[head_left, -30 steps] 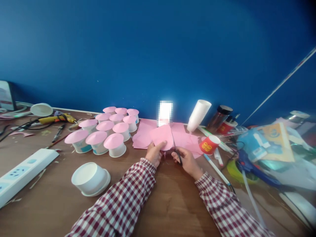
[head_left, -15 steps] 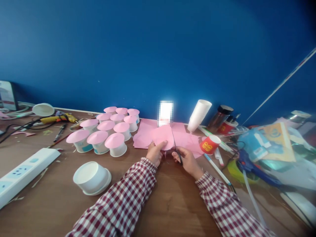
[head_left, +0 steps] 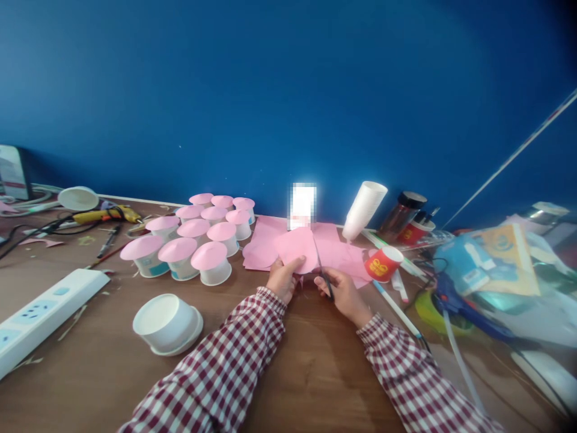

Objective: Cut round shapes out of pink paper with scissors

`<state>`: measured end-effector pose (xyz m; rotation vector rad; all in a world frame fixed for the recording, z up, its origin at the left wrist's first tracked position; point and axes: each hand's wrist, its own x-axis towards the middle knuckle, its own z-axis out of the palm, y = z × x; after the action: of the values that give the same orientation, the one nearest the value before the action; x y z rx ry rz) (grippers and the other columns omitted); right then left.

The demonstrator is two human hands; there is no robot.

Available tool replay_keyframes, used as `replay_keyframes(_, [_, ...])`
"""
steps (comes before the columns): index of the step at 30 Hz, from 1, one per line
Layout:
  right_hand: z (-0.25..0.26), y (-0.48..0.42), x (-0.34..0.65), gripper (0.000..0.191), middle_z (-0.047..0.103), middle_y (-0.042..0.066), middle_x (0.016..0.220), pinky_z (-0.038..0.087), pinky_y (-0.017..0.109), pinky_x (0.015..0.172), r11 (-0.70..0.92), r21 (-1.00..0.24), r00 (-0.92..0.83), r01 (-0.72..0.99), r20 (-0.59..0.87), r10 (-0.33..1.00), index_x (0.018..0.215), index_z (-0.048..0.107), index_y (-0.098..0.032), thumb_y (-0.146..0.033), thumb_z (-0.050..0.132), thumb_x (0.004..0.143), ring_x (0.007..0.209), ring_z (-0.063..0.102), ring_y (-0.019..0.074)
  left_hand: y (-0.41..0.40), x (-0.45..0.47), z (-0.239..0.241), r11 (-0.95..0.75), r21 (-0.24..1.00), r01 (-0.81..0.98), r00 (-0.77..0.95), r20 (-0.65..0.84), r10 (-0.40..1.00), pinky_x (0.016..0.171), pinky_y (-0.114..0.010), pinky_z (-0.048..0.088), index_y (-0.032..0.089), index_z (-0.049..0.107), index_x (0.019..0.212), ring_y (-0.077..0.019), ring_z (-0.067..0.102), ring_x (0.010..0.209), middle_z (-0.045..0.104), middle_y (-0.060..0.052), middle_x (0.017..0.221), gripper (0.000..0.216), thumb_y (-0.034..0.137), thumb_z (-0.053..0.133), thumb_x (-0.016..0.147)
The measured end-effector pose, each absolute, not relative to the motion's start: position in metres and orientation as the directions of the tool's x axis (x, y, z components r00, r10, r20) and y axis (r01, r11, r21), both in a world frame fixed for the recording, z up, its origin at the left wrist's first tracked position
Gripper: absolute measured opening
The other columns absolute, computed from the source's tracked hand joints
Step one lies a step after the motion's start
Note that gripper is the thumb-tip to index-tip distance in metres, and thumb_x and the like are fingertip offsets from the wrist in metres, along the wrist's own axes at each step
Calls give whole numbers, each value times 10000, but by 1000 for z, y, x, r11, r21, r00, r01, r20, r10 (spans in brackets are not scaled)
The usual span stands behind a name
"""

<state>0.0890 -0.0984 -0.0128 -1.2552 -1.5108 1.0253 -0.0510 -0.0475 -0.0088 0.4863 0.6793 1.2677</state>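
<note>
My left hand [head_left: 285,281] pinches the near edge of a rounded piece of pink paper [head_left: 295,246], its thumb lying on top. In my right hand [head_left: 345,293] is a pair of scissors [head_left: 330,291] with dark handles; the blades lie along the paper's right edge. More pink sheets [head_left: 265,231] are spread on the table behind and beneath the piece. To the left stand several white paper cups, each under a pink cone-shaped paper top [head_left: 210,256]. Whether the scissor blades are apart or together I cannot make out.
A white tub [head_left: 164,322] and a power strip [head_left: 47,316] lie at the left, a yellow glue gun [head_left: 108,214] behind. Right of the paper are stacked white cups [head_left: 365,209], a red cup [head_left: 384,264], a blue glue gun [head_left: 469,310] and a plastic-wrapped packet [head_left: 496,258].
Almost nothing differs. The far left edge of the held paper sits slightly changed, while both hands and the scissors stay in place.
</note>
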Motion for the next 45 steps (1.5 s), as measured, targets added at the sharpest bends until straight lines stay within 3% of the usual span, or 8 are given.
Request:
replay_keyframes(12, [-12, -100, 90, 299, 473, -31, 598, 383, 230, 510, 153, -948, -89, 281, 133, 987, 927, 610, -141, -419, 585, 822, 546, 458, 105, -46, -51, -13, 237, 676, -698, 154, -182, 971, 705, -270, 525, 103, 590, 1031, -200, 657, 830, 692, -108, 870, 430, 107, 734, 626])
replay_keyframes(18, [-10, -100, 89, 296, 486, -27, 619, 389, 229, 514, 158, -952, -96, 264, 137, 986, 929, 613, -140, -411, 596, 812, 553, 464, 106, -47, -51, -9, 261, 682, -684, 154, -214, 964, 637, -250, 525, 112, 593, 1011, -183, 658, 757, 688, -86, 816, 413, 114, 736, 624])
replay_keyframes(30, [-9, -100, 90, 344, 490, -22, 620, 395, 232, 504, 161, -943, -92, 292, 140, 986, 996, 618, -132, -423, 590, 814, 547, 463, 110, -46, -51, -11, 253, 681, -688, 144, -213, 966, 719, -261, 524, 116, 603, 965, -176, 653, 801, 687, -82, 829, 358, 116, 730, 630])
replay_keyframes(40, [-13, -99, 92, 268, 488, -21, 608, 386, 212, 481, 181, -942, -89, 283, 162, 983, 865, 628, -140, -400, 612, 801, 528, 441, 94, -48, -52, -7, 283, 690, -667, 153, -245, 957, 714, -277, 534, 117, 607, 935, -189, 656, 795, 681, -74, 764, 330, 125, 732, 630])
replay_keyframes(45, [-11, -99, 91, 338, 485, -21, 605, 393, 224, 482, 152, -948, -79, 278, 135, 988, 943, 628, -132, -436, 601, 798, 529, 456, 105, -48, -51, -8, 279, 686, -672, 150, -242, 959, 702, -276, 533, 117, 604, 959, -189, 657, 782, 683, -79, 777, 358, 124, 735, 625])
